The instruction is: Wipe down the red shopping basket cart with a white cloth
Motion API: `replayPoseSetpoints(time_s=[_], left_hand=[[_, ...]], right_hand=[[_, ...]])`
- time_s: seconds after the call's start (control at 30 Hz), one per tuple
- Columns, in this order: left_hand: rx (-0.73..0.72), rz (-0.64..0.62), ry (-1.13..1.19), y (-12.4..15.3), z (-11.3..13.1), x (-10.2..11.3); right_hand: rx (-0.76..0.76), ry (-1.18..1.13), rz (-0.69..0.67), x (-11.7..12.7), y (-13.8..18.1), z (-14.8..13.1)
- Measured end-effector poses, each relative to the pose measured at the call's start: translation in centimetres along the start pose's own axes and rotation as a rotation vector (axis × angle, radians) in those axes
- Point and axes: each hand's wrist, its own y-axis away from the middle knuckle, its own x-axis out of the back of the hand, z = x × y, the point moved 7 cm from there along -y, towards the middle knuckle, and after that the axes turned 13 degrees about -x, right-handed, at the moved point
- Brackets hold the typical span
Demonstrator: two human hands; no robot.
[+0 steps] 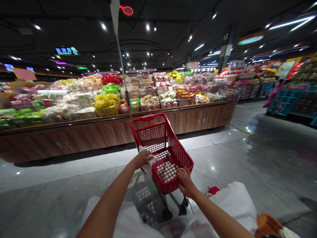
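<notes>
A small red shopping cart with a lattice basket stands just in front of me, its handle bar on the far side. My left hand is closed on a crumpled white cloth or wipe at the basket's left rim. Whether its fingers also grip the rim is hard to tell. The fingers of my right hand curl over the near right rim of the basket. Inside, the basket floor shows through the lattice, with no goods visible. A thin grey pole rises from the handle end.
Beyond the cart runs a long wood-panelled display counter heaped with packaged snacks. Blue shelving stands at the right, past a stretch of grey tiled floor. Something orange-brown lies low at my right.
</notes>
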Motion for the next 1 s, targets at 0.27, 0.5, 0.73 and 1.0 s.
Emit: replayPoseSetpoints(time_s=[0.27, 0.5, 0.73, 1.0], left_hand=[[0.230, 0.101, -0.013, -5.2, 2.4, -1.5], [0.090, 0.046, -0.019, -6.9, 2.8, -0.4], [0.246, 0.054, -0.233, 1.6, -6.0, 6.6], [0.358, 0.084, -0.111, -6.4, 4.5, 2.1]], right_hand=[[-0.236, 0.273, -0.092, -0.5, -4.9, -2.8], [-0.409, 0.477, -0.070, 0.1, -4.5, -0.8], [-0.333, 0.530, -0.015, 3.3, -3.2, 2.9], [-0.287, 0.508, 0.052, 4.0, -4.0, 3.4]])
